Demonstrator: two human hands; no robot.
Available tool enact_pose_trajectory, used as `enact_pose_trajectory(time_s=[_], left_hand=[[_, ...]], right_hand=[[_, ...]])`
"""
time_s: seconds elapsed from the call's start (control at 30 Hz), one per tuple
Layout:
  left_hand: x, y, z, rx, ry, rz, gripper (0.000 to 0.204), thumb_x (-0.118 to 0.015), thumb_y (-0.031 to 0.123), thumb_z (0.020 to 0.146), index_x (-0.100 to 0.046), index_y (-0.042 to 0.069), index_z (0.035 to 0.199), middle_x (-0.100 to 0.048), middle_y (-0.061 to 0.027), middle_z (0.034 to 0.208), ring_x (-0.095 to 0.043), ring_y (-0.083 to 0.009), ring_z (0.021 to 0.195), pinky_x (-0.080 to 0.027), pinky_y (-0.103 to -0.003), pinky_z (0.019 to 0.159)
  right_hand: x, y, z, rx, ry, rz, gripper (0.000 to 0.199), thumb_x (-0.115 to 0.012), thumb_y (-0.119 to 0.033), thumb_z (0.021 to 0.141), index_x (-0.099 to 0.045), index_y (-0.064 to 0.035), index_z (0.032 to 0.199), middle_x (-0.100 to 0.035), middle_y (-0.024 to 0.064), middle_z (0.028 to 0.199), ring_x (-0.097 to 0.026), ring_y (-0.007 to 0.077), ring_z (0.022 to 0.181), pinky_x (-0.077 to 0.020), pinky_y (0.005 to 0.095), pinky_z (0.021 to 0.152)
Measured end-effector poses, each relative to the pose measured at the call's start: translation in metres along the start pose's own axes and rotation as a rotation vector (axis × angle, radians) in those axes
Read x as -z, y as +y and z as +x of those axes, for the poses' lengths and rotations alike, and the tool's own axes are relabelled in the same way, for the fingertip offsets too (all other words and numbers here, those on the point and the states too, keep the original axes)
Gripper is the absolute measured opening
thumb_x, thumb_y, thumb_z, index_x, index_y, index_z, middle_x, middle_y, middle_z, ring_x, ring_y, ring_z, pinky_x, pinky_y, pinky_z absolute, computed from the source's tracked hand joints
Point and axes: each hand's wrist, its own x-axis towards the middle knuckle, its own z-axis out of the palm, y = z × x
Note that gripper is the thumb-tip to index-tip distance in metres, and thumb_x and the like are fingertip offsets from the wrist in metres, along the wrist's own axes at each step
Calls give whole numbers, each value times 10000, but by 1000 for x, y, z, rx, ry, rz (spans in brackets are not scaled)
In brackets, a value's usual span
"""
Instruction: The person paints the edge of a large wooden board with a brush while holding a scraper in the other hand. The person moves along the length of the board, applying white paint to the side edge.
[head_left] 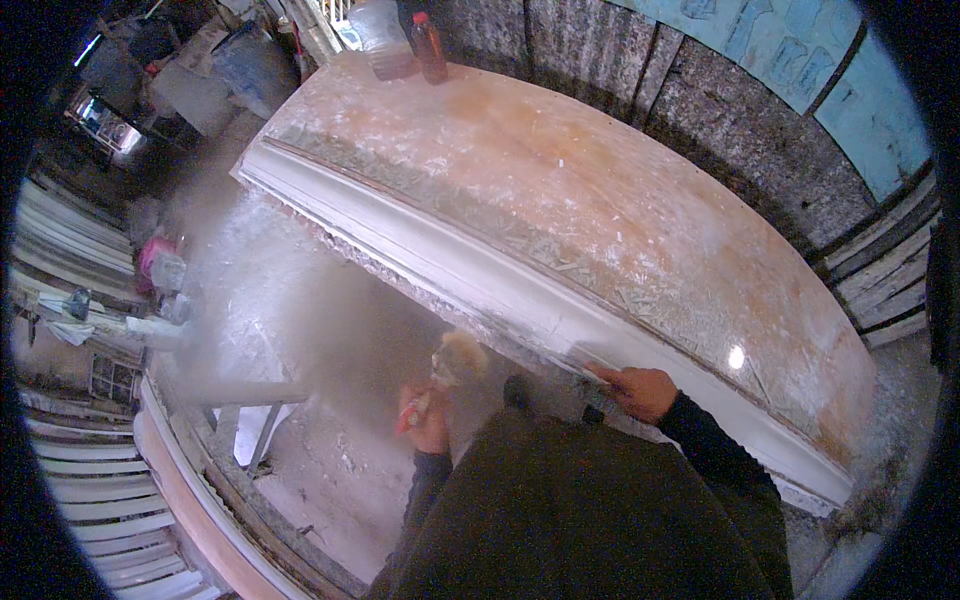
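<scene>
**Plaster moulding on the work surface — hands and tools**

Item: long white moulding strip, lying along the near edge of the dusty, plaster-caked surface, where both hands can get at it.

Right hand: pressed flat-fingered against the strip near its right end, closed on a thin, blurred blade-like tool — apparently held low to follow the profile.

Left hand: below the near edge, clear of the strip, fingers wrapped around a red-handled brush, bristles up.

Also present: two bottles at the far corner; stacked white mouldings on the floor to the left.
</scene>
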Motion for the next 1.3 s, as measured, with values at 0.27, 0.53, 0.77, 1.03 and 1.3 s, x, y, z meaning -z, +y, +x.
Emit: enact_pose_trajectory(time_s=[0.27, 0.53, 0.77, 1.03, 1.3], left_hand=[[9, 0, 13, -86, 19, -35, 97, -584, 48, 737, -529, 37, 816, -501, -36, 785, -506, -125, 662, -434, -245, 566], [10, 20, 19, -104, 33, 49, 120, -594, 64, 726, -548, 46, 836, -516, -37, 782, -507, -117, 682, -421, -242, 590], [40, -8, 23, -24, 80, -62, 105, -596, 41, 721, -550, 60, 813, -531, -27, 760, -502, -110, 676, -424, -241, 592], [53, -9, 27, 109, 107, 68, 89, -603, 60, 735, -534, 53, 791, -537, -38, 762, -512, -125, 687, -434, -253, 602], [12, 4, 22, -45, -108, -36, 148, -624, 96, 727, -542, 40, 837, -542, -82, 876, -519, -170, 797, -441, -300, 693]], right_hand=[[-22, -8, 18, -251, 34, 115, 500, -390, -293, 846, -189, -311, 1304, -574, 204, 759, -557, 377, 703, -444, 452, 610], [-25, -63, 121, -75, 301, 248, 505, -383, -290, 848, -171, -304, 1306, -564, 229, 786, -549, 392, 692, -441, 465, 636], [-12, -42, 59, -138, 133, 178, 498, -377, -293, 851, -172, -320, 1304, -579, 193, 758, -558, 378, 663, -453, 456, 619], [-13, -79, 114, -157, 181, 159, 511, -391, -270, 844, -177, -293, 1308, -570, 204, 758, -559, 369, 664, -439, 467, 597], [31, -83, 121, 34, 320, 225, 534, -423, -258, 841, -187, -232, 1320, -564, 159, 970, -562, 334, 778, -445, 400, 661]])
